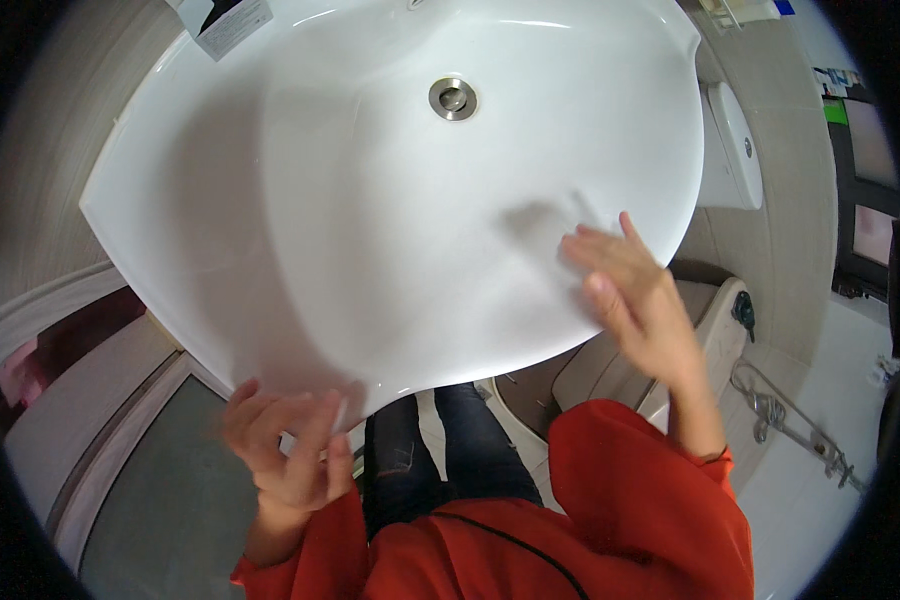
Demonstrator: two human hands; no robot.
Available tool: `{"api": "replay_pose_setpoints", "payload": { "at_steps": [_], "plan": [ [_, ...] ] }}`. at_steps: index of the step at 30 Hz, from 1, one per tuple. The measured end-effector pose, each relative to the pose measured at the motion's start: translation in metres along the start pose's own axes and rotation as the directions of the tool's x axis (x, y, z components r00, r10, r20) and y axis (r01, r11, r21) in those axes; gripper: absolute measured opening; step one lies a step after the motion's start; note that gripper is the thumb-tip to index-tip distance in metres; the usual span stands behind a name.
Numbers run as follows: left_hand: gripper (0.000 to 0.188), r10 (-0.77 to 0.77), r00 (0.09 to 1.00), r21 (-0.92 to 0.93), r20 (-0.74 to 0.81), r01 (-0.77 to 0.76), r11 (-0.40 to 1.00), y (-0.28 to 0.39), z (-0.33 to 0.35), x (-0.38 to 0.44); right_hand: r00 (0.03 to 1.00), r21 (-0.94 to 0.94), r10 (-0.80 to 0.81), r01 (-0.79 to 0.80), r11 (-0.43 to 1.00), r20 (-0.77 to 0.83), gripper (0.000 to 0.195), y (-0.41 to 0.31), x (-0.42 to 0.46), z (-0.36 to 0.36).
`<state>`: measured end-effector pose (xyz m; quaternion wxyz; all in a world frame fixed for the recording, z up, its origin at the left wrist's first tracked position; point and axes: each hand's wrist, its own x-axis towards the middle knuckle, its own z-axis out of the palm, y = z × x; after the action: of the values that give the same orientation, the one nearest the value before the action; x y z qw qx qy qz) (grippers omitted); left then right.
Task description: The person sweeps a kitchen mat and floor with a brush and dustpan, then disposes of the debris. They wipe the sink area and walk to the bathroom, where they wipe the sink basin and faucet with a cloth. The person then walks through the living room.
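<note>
A wide white ceramic washbasin [412,225] fills the view before me, with a round metal drain [453,99] in its bowl. My right hand [637,292] hovers over the basin's right front side, fingers apart and holding nothing; its shadow falls on the bowl. Over the basin's front left corner is my left hand [292,442], blurred, its fingers bent and spread. White shows through the gaps between those fingers, seemingly the basin rim. I see nothing clearly held there.
A printed box [229,26] sits on the basin's back left rim. Right of the basin are a white toilet tank [731,146], a tub-like fixture [690,330] and a metal shower fitting [769,412]. A framed panel [172,487] stands at the lower left.
</note>
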<state>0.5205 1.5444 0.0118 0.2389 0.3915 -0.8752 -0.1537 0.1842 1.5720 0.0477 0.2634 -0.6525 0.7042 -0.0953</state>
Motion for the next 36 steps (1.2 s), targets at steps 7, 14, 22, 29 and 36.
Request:
{"api": "replay_pose_setpoints", "payload": {
  "at_steps": [7,14,22,29,36],
  "plan": [
    [0.035,0.098,0.988,-0.185,0.120,-0.075,0.980,0.037,0.022,0.015,0.943,-0.062,-0.133,0.159,0.985,0.306,0.037,0.042,0.096,0.034],
    [0.035,0.061,0.985,-0.158,0.159,-0.036,0.987,0.044,0.030,0.022,0.805,0.130,-0.475,0.461,0.878,0.355,0.035,-0.007,0.057,0.066],
    [0.037,0.038,0.992,-0.180,0.125,-0.015,0.984,0.039,0.028,0.024,0.879,0.294,-0.275,0.164,0.942,0.390,0.043,0.017,0.037,-0.009],
    [0.039,0.074,0.984,-0.176,0.159,-0.045,0.983,0.045,0.031,0.028,0.885,-0.053,-0.252,0.295,0.954,0.390,0.044,0.021,0.071,0.038],
    [0.038,0.060,0.984,-0.168,0.170,-0.031,0.985,0.042,0.034,0.029,0.868,0.372,-0.372,0.243,0.896,0.329,0.039,-0.005,0.021,0.018]
  ]
}}
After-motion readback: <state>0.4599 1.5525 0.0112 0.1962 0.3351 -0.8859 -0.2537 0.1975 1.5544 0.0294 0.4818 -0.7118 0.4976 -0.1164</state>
